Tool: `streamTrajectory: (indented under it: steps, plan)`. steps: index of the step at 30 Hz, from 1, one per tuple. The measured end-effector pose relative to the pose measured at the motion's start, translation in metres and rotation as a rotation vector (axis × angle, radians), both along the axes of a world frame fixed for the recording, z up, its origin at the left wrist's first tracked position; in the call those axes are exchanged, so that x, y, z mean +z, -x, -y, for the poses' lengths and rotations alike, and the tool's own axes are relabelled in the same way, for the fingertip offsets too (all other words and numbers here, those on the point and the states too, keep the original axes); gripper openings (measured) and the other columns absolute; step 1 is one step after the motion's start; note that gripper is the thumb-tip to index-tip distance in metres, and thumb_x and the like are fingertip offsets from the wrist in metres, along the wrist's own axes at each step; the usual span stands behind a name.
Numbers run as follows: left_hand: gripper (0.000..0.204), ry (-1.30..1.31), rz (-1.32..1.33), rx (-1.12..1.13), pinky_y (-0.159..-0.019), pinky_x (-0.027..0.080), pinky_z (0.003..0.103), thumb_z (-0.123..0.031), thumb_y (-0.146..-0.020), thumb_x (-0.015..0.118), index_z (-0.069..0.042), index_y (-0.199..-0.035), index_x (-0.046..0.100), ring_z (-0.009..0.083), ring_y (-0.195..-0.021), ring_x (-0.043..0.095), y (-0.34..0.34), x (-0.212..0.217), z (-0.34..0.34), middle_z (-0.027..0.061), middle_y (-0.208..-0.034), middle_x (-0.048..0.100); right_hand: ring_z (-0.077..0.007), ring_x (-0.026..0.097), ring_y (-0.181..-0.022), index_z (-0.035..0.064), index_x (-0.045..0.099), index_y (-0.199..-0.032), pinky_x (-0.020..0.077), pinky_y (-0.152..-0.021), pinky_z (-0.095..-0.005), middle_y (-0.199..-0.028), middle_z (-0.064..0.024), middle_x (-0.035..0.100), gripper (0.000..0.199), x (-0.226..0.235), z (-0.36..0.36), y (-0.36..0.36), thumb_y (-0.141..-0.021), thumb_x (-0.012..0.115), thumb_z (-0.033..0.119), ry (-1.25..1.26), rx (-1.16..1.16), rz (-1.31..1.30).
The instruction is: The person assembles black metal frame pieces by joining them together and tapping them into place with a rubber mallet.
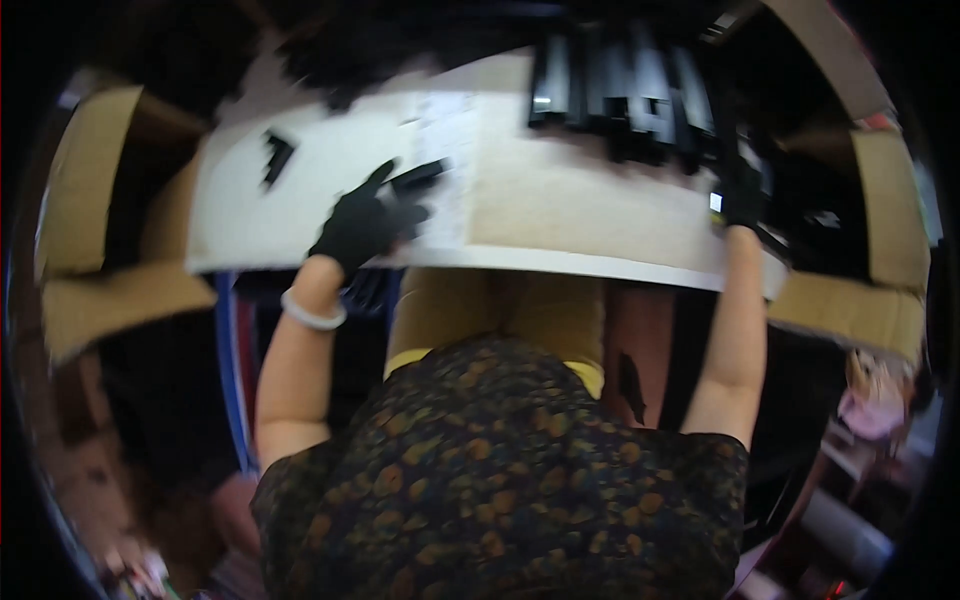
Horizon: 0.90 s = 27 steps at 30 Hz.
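My left hand (362,222), in a black glove with a white band at the wrist, is over the tabletop with its fingers apart. A short black piece (418,178) is right at its fingers; blur hides whether they touch it. Another small black angled piece (278,158) lies farther left on the table. My right hand (740,195), also black-gloved, is at the table's right end beside dark things. A small bright white and yellow spot shows at its left side. Its fingers are smeared and merge with the dark background, so any hold is hidden.
Several long black glossy pieces (625,90) lie side by side at the far right of the white table (560,200). A dark heap (350,65) sits at the back. Open cardboard boxes flank the table, left (125,310) and right (850,312).
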<state>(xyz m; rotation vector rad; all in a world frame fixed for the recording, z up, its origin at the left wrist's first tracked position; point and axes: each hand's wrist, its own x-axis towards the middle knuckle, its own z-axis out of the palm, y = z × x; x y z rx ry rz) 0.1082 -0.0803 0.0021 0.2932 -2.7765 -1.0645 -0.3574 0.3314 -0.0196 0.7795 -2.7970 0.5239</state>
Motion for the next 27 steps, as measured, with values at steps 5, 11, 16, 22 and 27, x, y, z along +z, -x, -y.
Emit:
streamTrajectory:
  steps: [5,11,16,22,27]
  plan:
    - [0.088,-0.154,0.154,0.347,-0.088,0.053,0.034,-0.019,-0.074,0.085,-0.016,-0.15,0.041,0.0174,-0.099,0.063,-0.01,0.05,-0.02,0.0117,-0.114,0.064,-0.0393,0.062,-0.106,0.0047,0.063,-0.12,0.0492,-0.088,-0.0455,-0.111,-0.0202,0.068,0.038,-0.014,-0.012,0.021,-0.09,0.062,0.028,0.07,-0.025,-0.113]
    - [0.063,0.095,-0.143,-0.054,-0.096,0.048,0.039,-0.009,-0.074,0.078,-0.008,-0.135,0.059,0.0291,-0.108,0.059,-0.012,0.019,-0.018,0.0143,-0.118,0.06,-0.032,0.066,-0.094,0.0067,0.073,-0.095,0.0509,-0.075,-0.0416,-0.1,-0.0182,0.07,0.03,0.036,0.012,-0.002,-0.094,0.051,0.028,-0.553,0.03,-0.124]
    - [0.039,0.346,-0.252,0.124,-0.088,0.051,0.039,-0.006,-0.07,0.08,-0.005,-0.108,0.069,0.0318,-0.1,0.06,0.0,0.01,-0.042,0.0165,-0.109,0.057,-0.0381,0.06,-0.111,0.0089,0.064,-0.125,0.0477,-0.097,-0.0435,-0.122,-0.0192,0.064,0.043,0.009,-0.017,0.012,-0.085,0.064,0.026,-0.141,-0.044,-0.099]
    - [0.025,-0.908,-0.121,0.274,-0.082,0.055,0.031,-0.004,-0.092,0.061,0.001,-0.117,0.06,0.0214,-0.096,0.067,0.018,0.046,-0.042,0.0112,-0.098,0.068,-0.0385,0.067,-0.098,0.007,0.074,-0.099,0.0521,-0.084,-0.0455,-0.103,-0.0219,0.07,0.033,0.008,-0.052,0.06,-0.085,0.063,0.035,-0.341,-0.119,-0.087]
    - [0.029,-0.116,-0.063,-0.036,-0.075,0.056,0.032,-0.016,-0.092,0.065,-0.001,-0.117,0.063,0.018,-0.085,0.068,0.002,0.015,-0.008,0.0126,-0.097,0.07,-0.0409,0.065,-0.099,0.0012,0.071,-0.099,0.0509,-0.086,-0.0464,-0.102,-0.0229,0.069,0.039,0.012,-0.067,0.074,-0.084,0.069,0.037,-0.261,-0.012,-0.065]
